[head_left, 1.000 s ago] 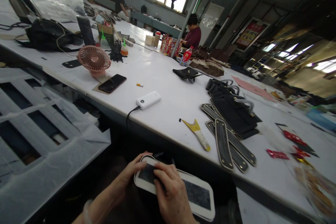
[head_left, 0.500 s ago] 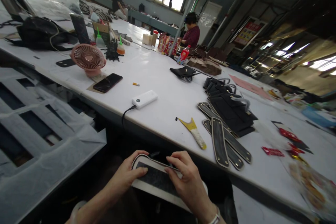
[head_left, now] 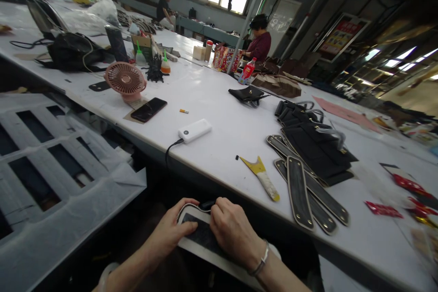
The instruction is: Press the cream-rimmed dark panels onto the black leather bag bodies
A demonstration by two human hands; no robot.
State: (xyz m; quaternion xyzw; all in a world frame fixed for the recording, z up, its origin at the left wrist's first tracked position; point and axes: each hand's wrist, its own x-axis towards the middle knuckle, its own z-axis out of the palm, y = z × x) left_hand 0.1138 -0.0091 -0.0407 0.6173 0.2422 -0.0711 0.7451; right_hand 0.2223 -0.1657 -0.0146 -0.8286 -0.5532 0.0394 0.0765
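Observation:
Below the table edge, a long panel (head_left: 202,234) with a pale border and a dark grey middle is held tilted between my hands. My left hand (head_left: 173,228) is closed around its rounded left end, thumb pressed on the dark middle. Over the panel's upper edge, my right hand (head_left: 236,232) is curled, its fingertips mostly hidden. A small black piece (head_left: 207,205) shows between the hands at the panel's far edge; I cannot tell what it is. Ahead on the table lies a yellow, fork-ended scraper-like piece (head_left: 262,178).
Dark strips with pale edging and studs (head_left: 300,191) lie beside black bag pieces (head_left: 311,148) on the white table (head_left: 219,164). A power bank (head_left: 195,131), a phone (head_left: 149,109) and a pink fan (head_left: 125,80) stand left. Two people sit farther back.
My right hand has turned and closed more tightly over the panel's upper edge. The left hand keeps its grip. The whole view has shifted slightly, so the table things appear farther right.

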